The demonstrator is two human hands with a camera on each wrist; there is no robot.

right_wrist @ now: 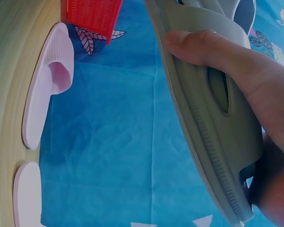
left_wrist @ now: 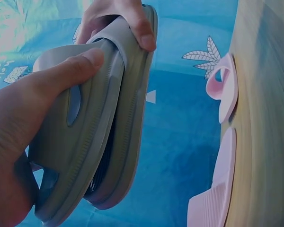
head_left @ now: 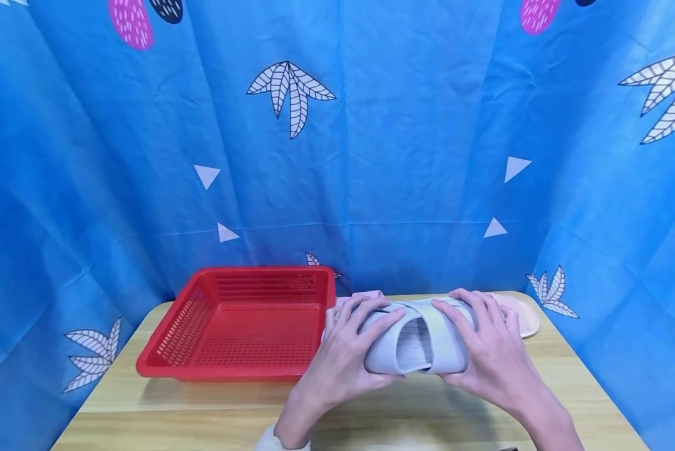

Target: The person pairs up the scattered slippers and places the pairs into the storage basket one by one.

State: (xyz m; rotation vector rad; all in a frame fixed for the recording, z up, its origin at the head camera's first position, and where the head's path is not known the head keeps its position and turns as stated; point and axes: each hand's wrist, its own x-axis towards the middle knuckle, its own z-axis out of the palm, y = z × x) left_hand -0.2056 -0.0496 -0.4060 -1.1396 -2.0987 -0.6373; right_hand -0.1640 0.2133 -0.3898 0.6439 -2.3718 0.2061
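Two pale grey slippers are held up together over the table, overlapping each other. My left hand (head_left: 337,354) grips the left grey slipper (left_wrist: 80,161), its thumb lying along the strap. On the other side, my right hand (head_left: 495,354) holds the right grey slipper (right_wrist: 199,109), with the thumb pressed on its side near the sole. The straps curve toward the head camera, and a gap opens between them. In the left wrist view, the soles lean against one another at a slight angle. My hands hide the outer ends of both slippers.
A red plastic basket (head_left: 236,373) with perforated sides stands on the wooden table (head_left: 202,413) to the left. Two pink slippers lie behind my hands, one pink slipper (right_wrist: 35,109) near the basket and the other pink slipper (head_left: 529,319) at the right. A blue patterned curtain (head_left: 405,156) surrounds the table.
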